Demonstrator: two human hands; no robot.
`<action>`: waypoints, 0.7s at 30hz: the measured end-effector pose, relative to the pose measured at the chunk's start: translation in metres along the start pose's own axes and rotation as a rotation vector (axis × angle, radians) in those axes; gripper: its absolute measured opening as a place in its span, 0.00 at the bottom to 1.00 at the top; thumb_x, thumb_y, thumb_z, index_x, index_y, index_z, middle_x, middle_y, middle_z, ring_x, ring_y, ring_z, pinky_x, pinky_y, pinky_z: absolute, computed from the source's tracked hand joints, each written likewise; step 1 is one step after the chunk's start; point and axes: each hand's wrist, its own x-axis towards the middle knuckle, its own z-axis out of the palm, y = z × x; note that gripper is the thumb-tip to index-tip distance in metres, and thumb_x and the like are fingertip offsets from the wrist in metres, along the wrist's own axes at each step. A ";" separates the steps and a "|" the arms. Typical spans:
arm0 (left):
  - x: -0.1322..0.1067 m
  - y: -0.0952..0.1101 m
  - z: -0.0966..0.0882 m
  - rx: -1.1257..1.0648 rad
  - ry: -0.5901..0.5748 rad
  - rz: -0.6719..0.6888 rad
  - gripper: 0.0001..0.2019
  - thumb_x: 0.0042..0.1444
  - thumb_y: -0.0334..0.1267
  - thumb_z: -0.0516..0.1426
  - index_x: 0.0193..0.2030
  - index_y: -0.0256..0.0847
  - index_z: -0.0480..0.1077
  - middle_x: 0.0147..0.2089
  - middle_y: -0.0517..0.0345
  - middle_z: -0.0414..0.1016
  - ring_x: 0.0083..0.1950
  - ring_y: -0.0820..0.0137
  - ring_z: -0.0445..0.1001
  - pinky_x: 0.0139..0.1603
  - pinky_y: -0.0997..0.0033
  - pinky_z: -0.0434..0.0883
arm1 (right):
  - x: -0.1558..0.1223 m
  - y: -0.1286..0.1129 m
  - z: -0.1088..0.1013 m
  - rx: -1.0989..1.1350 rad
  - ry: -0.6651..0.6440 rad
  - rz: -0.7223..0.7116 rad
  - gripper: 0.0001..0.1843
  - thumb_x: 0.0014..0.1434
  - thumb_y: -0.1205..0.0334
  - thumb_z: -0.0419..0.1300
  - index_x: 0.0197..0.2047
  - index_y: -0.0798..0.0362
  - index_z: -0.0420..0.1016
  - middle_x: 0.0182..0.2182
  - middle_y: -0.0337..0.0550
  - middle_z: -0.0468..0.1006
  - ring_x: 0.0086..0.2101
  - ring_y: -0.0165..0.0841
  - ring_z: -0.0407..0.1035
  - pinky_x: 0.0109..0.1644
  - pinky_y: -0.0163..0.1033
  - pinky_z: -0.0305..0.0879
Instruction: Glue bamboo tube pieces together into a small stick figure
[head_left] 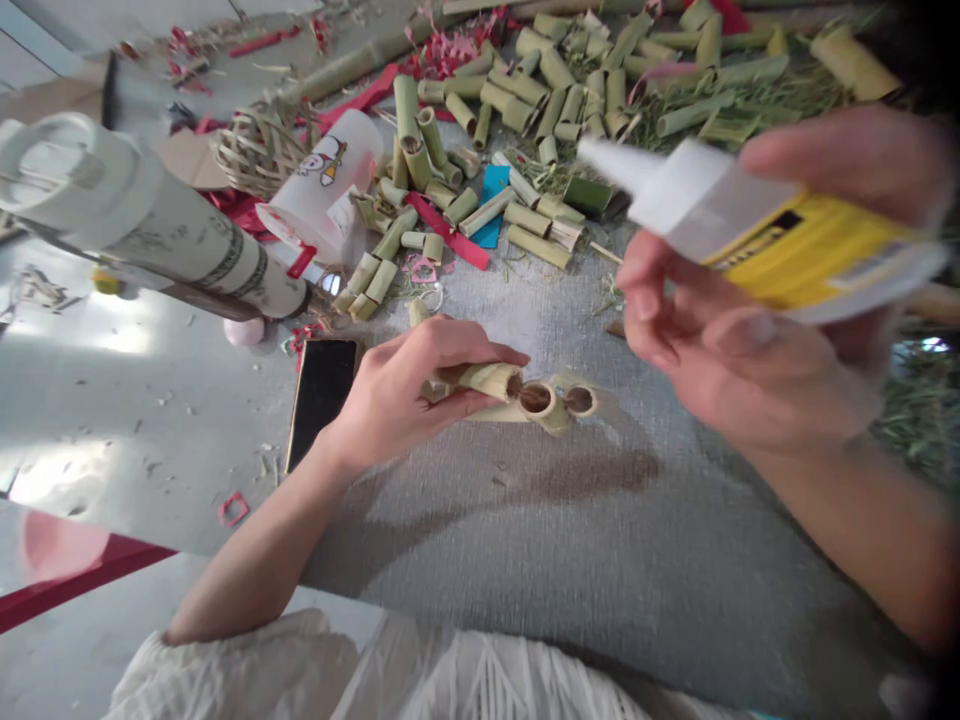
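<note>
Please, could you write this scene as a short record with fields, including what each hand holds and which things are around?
Left hand: grips a bamboo piece
Beside its end: two open-ended bamboo tubes
Right hand: holds a white-and-yellow bottle, raised
Nozzle: points toward picture left, touching no bamboo
Beside left forearm: dark phone
Far side: heap of cut bamboo
Far left: white lidded tumbler
Bottle label: too blurred to read
</note>
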 end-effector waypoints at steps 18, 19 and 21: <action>-0.006 0.000 -0.006 0.204 -0.009 0.064 0.16 0.72 0.38 0.70 0.64 0.51 0.78 0.56 0.58 0.90 0.52 0.66 0.90 0.55 0.68 0.84 | 0.006 0.062 0.000 -0.514 -0.127 0.078 0.29 0.59 0.55 0.79 0.62 0.37 0.77 0.50 0.38 0.88 0.51 0.47 0.85 0.64 0.62 0.83; -0.006 -0.001 -0.006 0.197 -0.008 0.066 0.18 0.72 0.37 0.70 0.64 0.51 0.76 0.56 0.59 0.90 0.52 0.66 0.90 0.55 0.68 0.84 | 0.008 0.062 0.000 -0.525 -0.133 0.071 0.29 0.59 0.55 0.79 0.62 0.37 0.77 0.50 0.38 0.88 0.51 0.48 0.85 0.64 0.63 0.83; -0.007 -0.002 -0.006 0.190 -0.011 0.071 0.19 0.71 0.38 0.71 0.65 0.52 0.75 0.56 0.59 0.91 0.51 0.66 0.90 0.54 0.67 0.85 | 0.010 0.060 -0.006 -0.535 -0.155 0.064 0.33 0.57 0.53 0.81 0.62 0.37 0.76 0.52 0.40 0.88 0.53 0.49 0.84 0.64 0.64 0.82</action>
